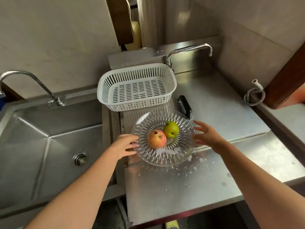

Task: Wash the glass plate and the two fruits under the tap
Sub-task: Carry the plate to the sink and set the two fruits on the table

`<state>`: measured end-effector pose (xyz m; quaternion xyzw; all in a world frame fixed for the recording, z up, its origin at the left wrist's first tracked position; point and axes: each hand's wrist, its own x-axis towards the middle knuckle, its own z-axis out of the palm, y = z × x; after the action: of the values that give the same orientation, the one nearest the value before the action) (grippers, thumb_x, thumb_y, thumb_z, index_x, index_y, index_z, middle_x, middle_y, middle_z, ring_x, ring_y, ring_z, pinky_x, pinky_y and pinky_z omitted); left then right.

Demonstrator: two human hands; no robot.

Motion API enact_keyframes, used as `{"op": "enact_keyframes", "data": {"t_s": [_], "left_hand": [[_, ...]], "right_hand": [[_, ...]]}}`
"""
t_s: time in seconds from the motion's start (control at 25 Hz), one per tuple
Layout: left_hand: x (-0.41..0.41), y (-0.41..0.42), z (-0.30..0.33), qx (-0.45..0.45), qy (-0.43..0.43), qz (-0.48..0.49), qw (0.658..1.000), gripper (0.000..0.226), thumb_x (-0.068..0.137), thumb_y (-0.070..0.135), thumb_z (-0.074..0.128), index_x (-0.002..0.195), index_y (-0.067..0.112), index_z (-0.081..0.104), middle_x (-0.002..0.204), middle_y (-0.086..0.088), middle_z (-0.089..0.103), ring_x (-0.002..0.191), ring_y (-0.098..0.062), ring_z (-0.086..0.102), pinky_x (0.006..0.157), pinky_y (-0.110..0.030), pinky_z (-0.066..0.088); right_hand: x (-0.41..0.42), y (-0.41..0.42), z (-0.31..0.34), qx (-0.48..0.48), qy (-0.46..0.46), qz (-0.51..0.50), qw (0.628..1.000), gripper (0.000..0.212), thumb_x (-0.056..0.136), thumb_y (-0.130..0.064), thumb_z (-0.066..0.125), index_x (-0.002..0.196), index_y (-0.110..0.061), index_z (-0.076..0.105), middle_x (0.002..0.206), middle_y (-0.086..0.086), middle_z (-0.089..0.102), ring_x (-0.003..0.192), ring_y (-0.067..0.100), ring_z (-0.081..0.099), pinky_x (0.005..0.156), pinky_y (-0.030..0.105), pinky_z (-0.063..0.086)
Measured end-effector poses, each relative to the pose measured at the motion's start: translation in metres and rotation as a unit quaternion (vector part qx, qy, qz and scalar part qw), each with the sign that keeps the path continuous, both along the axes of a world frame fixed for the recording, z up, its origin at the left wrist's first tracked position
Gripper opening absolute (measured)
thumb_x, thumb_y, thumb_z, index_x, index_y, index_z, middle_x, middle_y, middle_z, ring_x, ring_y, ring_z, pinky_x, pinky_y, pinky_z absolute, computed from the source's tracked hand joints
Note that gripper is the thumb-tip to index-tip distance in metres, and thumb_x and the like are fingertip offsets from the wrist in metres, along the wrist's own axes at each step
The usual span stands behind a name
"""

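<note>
Two fruits, a red fruit (157, 139) and a green fruit (171, 129), rest in the glass plate (165, 156) at centre frame on the bench (181, 184); my left hand (123, 146) and right hand (207, 135), fingers spread and gripping nothing, flank its rim to lift it level.

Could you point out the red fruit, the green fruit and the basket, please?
red fruit (157, 139), head view, middle of its skin
green fruit (171, 129), head view, middle of its skin
basket (105, 96), head view, left slotted wall

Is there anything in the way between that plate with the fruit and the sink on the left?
Nothing visible blocks it. The glass plate sits right of the sink; the white basket stands behind it, off the path.
</note>
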<state>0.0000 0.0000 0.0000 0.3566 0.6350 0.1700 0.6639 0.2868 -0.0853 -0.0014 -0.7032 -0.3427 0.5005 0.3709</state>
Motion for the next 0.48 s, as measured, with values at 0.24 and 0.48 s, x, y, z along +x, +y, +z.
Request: {"op": "enact_keyframes", "data": {"t_s": [0.24,0.48], "left_hand": [[-0.005,0.004,-0.014,0.022,0.003,0.021,1.000,0.060,0.080,-0.023,0.048,0.126,0.015,0.052,0.104,-0.006,0.060,0.088,-0.022,0.063,0.064,-0.034,0.056],[-0.032,0.004,-0.005,0.023,-0.030,0.037,0.999,0.058,0.080,-0.022,0.050,0.123,0.017,0.053,0.106,-0.008,0.061,0.088,-0.023,0.065,0.062,-0.033,0.057]], "right_hand": [[-0.002,0.002,-0.017,0.019,0.066,-0.035,0.997,0.068,0.075,0.016,0.061,0.135,-0.015,0.045,0.138,0.011,0.051,0.083,0.019,0.065,0.061,0.027,0.058],[-0.013,0.012,-0.007,0.007,0.134,-0.036,0.990,0.067,0.077,0.022,0.053,0.136,-0.007,0.042,0.139,0.005,0.050,0.098,0.025,0.061,0.076,0.035,0.053]]}}
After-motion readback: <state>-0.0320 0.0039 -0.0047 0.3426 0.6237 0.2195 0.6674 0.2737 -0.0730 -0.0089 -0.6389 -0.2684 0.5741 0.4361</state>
